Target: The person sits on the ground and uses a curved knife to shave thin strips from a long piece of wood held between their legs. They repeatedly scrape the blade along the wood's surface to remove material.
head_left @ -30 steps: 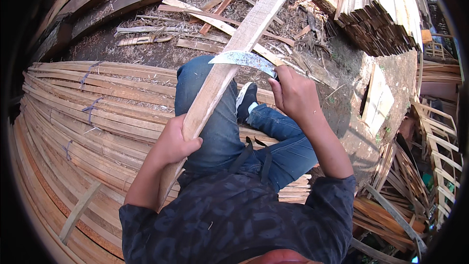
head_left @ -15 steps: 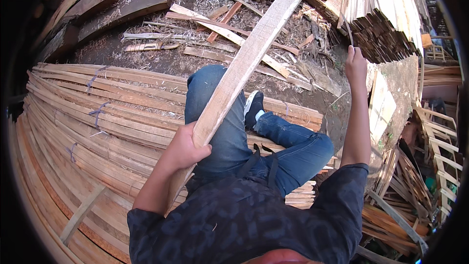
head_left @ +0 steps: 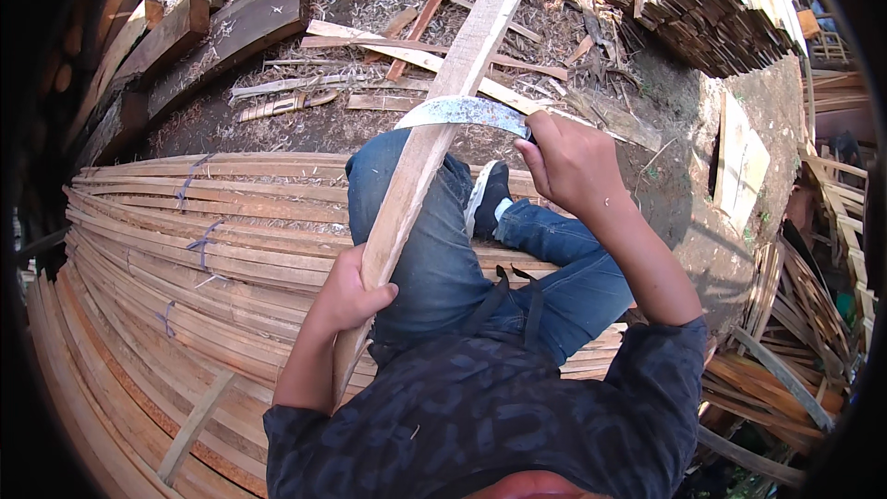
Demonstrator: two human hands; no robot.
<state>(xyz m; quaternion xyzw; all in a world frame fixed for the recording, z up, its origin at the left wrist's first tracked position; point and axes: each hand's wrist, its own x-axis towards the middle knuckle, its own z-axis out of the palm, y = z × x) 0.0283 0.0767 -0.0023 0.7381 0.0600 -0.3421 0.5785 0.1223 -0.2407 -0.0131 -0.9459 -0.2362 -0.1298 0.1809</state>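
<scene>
A worker's left hand [head_left: 349, 294] grasps the lower part of a plank [head_left: 459, 74], thumb laid across it, other fingers largely hidden. The plank slants over the jeans [head_left: 427, 254], its far end above shavings-strewn ground [head_left: 360, 5]. The right hand [head_left: 575, 164], elbow bent and forearm angled inward, clenches the handle end of a curved knife [head_left: 469, 113], its blade crossing the plank.

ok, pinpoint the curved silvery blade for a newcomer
Start at the faded blue denim trousers, where a long pale wooden plank slants across. Crossing that plank, in the bare right hand, is the curved silvery blade: mottled metal, crescent-shaped, unlike the wooden scraps beyond.
</scene>
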